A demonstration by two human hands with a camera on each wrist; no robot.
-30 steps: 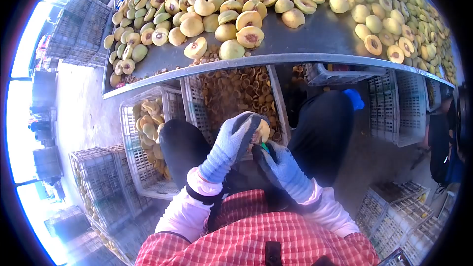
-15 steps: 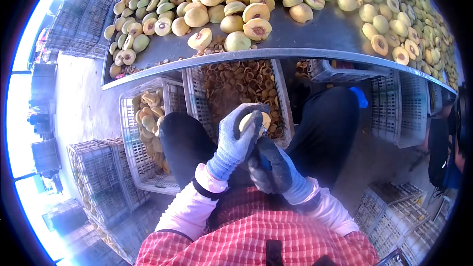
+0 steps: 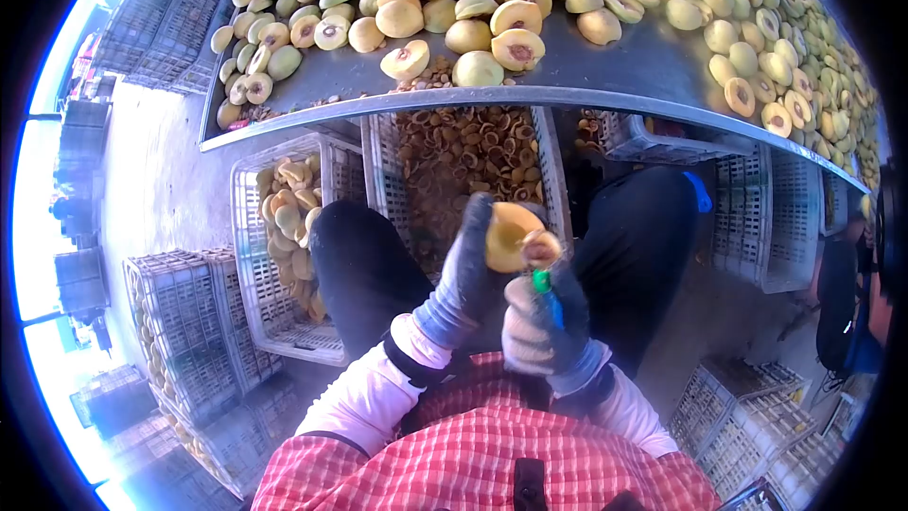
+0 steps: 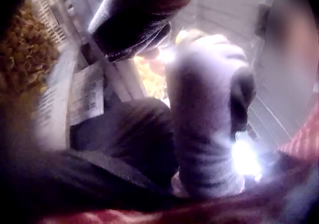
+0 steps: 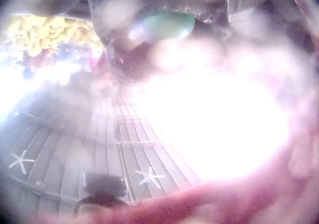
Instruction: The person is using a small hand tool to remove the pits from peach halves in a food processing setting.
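Observation:
In the head view the gloved left hand [image 3: 466,270] holds a yellow fruit half [image 3: 507,235], its thumb up along the fruit's left side. Just right of it, the gloved right hand [image 3: 547,322] has its fingers curled round a tool with a green and blue handle [image 3: 542,282]. A brown, ring-like piece [image 3: 541,248] sits at the tool's upper end, against or just beside the fruit half; contact cannot be told. The right wrist view shows the green handle [image 5: 167,25] within the dark glove. Glare covers much of that view.
A metal table [image 3: 624,66] heaped with fruit halves spans the top. Below it stand a crate of brown pieces [image 3: 560,170] and, on the left, a crate of fruit halves [image 3: 248,255]. Stacked crates [image 3: 203,331] flank the person's knees [image 3: 364,255].
The hands have drawn slightly apart, and the fruit half has turned so more of it shows. The brown piece and green handle have come into view at the right hand.

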